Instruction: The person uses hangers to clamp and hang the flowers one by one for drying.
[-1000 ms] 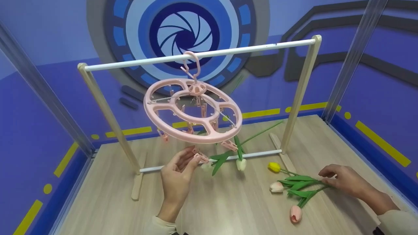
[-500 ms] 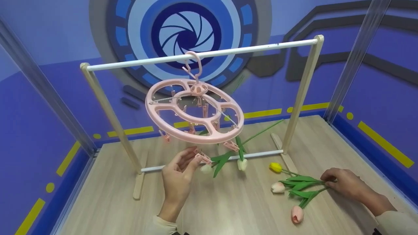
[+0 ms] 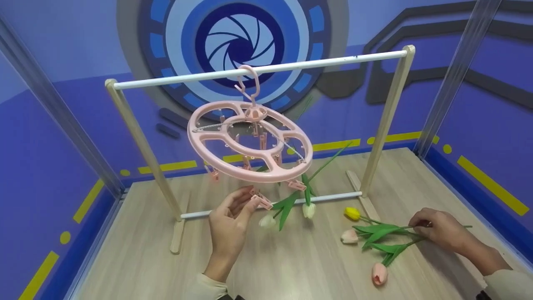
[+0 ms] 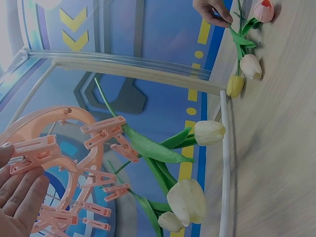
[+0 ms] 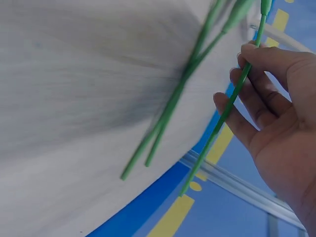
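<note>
Thumb and fingers of my left hand [image 3: 229, 221] pinch a pink clothespin [image 4: 35, 153] below the front rim of a round pink clip hanger [image 3: 250, 171]. My right hand [image 3: 441, 231] pinches the green stem [image 5: 232, 101] of a pale pink tulip [image 3: 349, 236], the stem's end sticking out past the fingers. In the right wrist view this stem is apart from two other stems [image 5: 170, 106] on the table. Those belong to a yellow tulip [image 3: 352, 213] and a deeper pink tulip [image 3: 379, 274]. White tulips [image 4: 187, 201] hang head down from the hanger's clothespins, right of my left hand.
A rack with a white top bar [image 3: 316, 65] and wooden posts [image 3: 387, 121] carries the hanger by its hook [image 3: 255, 83]. Its white lower bar [image 3: 333, 198] crosses low behind the left hand. Patterned blue walls [image 3: 75, 129] enclose the wooden table [image 3: 308, 266].
The right hand has taken a stem between its fingers and shifted the pale pink tulip slightly left. The left hand keeps its pinch on the clothespin; the white tulips have swung a little.
</note>
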Action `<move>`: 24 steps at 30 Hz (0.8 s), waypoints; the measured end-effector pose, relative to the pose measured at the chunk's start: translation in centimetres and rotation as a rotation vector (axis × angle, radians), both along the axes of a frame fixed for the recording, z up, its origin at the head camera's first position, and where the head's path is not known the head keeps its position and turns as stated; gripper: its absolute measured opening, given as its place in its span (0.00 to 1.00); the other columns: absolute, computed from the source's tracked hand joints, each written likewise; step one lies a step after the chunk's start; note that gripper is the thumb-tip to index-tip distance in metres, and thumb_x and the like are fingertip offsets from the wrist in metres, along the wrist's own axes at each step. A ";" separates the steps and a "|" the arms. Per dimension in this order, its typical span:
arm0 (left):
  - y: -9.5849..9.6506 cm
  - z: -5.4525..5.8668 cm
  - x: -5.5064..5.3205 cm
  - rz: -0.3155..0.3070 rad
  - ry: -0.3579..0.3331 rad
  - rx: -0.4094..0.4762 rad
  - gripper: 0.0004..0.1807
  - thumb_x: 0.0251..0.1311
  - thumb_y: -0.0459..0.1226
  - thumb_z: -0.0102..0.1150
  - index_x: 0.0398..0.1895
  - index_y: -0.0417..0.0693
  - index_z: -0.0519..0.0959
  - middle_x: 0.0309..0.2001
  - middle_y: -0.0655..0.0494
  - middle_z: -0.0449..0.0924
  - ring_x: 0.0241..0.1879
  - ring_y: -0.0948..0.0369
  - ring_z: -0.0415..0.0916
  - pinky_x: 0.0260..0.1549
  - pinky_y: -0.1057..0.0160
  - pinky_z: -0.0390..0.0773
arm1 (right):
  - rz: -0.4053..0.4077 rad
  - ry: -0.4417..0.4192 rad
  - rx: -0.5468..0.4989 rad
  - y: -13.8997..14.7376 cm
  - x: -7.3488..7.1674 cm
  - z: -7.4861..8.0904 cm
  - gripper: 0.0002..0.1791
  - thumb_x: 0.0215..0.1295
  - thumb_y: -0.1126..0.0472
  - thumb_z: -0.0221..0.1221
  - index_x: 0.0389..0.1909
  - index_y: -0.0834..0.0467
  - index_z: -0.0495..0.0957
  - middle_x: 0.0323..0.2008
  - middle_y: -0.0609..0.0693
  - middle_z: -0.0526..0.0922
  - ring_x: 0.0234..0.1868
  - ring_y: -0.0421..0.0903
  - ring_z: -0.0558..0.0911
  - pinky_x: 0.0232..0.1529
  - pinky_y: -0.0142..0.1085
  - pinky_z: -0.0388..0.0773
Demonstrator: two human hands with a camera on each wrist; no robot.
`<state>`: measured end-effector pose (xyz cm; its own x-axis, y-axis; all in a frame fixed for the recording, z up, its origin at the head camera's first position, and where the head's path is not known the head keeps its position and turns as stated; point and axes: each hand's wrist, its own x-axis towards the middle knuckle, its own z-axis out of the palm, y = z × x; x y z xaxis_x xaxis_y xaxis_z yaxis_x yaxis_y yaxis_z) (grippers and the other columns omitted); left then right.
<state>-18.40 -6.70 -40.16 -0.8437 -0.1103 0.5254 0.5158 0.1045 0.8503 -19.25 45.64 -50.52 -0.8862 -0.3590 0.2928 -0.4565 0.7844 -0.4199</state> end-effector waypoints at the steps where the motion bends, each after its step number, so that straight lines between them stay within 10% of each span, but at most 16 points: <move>1: 0.0 0.0 0.0 0.001 0.000 -0.001 0.15 0.66 0.30 0.73 0.54 0.36 0.86 0.47 0.50 0.90 0.48 0.57 0.88 0.50 0.59 0.87 | 0.012 0.014 -0.009 -0.2 0.0 0.2 0.13 0.60 0.76 0.72 0.36 0.54 0.86 0.33 0.40 0.82 0.34 0.32 0.80 0.31 0.33 0.80; 24: 0.0 -0.3 -0.2 -0.033 0.027 0.031 0.14 0.65 0.29 0.73 0.52 0.35 0.86 0.44 0.51 0.91 0.45 0.55 0.89 0.45 0.59 0.88 | 0.245 0.172 -0.140 -8.5 -0.2 6.8 0.24 0.55 0.81 0.72 0.42 0.49 0.87 0.38 0.44 0.85 0.38 0.38 0.86 0.41 0.21 0.81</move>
